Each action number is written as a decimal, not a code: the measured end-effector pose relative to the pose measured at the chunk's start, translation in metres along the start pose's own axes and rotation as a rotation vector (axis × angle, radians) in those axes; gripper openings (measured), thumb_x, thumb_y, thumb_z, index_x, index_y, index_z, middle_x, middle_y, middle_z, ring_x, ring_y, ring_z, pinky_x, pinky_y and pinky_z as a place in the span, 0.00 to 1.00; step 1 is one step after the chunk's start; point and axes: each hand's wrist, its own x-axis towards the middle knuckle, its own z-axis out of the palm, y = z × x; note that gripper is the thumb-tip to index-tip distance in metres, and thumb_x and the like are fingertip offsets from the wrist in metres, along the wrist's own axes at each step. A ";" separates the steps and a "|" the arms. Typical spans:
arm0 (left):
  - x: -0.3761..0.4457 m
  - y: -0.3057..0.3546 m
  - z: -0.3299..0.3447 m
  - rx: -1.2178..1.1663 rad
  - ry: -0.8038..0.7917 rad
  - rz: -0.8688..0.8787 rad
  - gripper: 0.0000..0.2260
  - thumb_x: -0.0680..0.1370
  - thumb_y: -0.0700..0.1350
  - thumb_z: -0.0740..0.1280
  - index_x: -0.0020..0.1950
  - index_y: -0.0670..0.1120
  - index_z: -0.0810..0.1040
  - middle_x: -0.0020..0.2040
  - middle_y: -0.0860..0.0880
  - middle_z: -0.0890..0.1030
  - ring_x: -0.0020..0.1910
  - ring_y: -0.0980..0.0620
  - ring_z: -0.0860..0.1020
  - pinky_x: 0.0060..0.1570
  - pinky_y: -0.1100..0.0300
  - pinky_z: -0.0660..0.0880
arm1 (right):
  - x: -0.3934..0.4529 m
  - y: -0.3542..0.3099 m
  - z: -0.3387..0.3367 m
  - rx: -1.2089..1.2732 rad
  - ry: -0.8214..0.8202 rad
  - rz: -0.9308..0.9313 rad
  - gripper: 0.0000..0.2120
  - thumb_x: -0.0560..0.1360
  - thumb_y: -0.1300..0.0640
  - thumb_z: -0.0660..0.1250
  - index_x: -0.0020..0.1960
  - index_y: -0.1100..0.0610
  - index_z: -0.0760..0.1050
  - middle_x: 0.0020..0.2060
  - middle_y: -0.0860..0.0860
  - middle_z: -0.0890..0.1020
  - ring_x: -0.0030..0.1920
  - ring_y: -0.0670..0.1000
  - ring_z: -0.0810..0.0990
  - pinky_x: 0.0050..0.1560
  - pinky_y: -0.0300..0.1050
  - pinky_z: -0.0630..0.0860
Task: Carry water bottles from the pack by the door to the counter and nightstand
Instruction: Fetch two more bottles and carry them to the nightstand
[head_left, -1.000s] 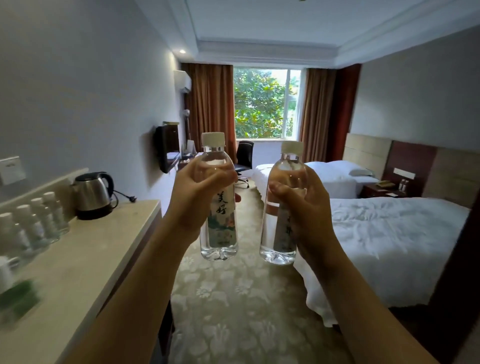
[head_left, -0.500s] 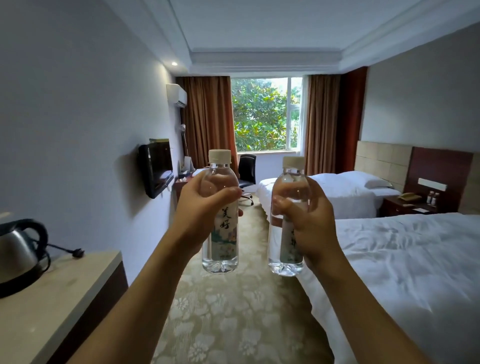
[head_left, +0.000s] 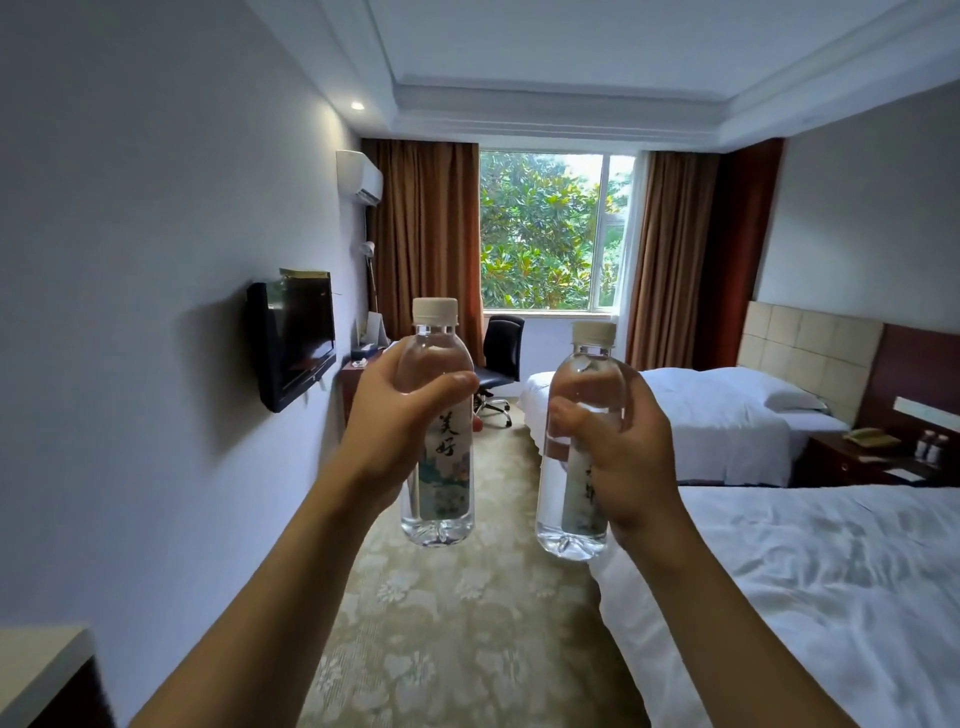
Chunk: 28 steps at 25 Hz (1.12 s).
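My left hand (head_left: 395, 415) grips a clear water bottle (head_left: 441, 478) with a white cap and a flowered label, held upright at chest height. My right hand (head_left: 618, 457) grips a second, similar bottle (head_left: 571, 499), also upright, a little to the right. Both are out in front of me over the carpeted aisle. The nightstand (head_left: 862, 462) stands between the two beds at the far right, with a phone and two small bottles (head_left: 932, 447) on it. Only a corner of the counter (head_left: 41, 660) shows at the bottom left.
The near bed (head_left: 831, 597) fills the right side, and a second bed (head_left: 717, 410) lies beyond it. A wall-mounted TV (head_left: 293, 338) juts out on the left. A desk and office chair (head_left: 498, 358) stand by the window. The patterned carpet aisle (head_left: 457, 623) runs ahead.
I have walked forward into the room. The counter with its kettle and bottles has slid out of view at the left, and the beds and nightstand look nearer. Both hands keep their bottles.
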 end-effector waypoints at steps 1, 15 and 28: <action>0.028 -0.020 -0.003 0.003 0.002 0.009 0.08 0.73 0.36 0.71 0.49 0.47 0.78 0.42 0.44 0.80 0.36 0.49 0.81 0.32 0.63 0.78 | 0.026 0.020 0.007 -0.009 0.013 0.001 0.12 0.69 0.61 0.75 0.48 0.50 0.78 0.42 0.50 0.83 0.37 0.48 0.84 0.36 0.49 0.84; 0.361 -0.251 0.023 -0.099 -0.092 -0.059 0.07 0.67 0.39 0.70 0.44 0.48 0.81 0.42 0.40 0.80 0.37 0.44 0.80 0.32 0.57 0.79 | 0.348 0.262 0.031 -0.104 0.114 0.074 0.13 0.70 0.60 0.77 0.49 0.48 0.78 0.41 0.44 0.83 0.50 0.50 0.82 0.52 0.46 0.77; 0.674 -0.477 0.052 -0.002 -0.014 -0.072 0.14 0.67 0.42 0.70 0.52 0.44 0.80 0.41 0.42 0.83 0.37 0.43 0.82 0.37 0.51 0.82 | 0.671 0.493 0.025 -0.093 0.091 0.059 0.16 0.70 0.59 0.76 0.49 0.41 0.77 0.40 0.37 0.83 0.48 0.46 0.83 0.48 0.45 0.81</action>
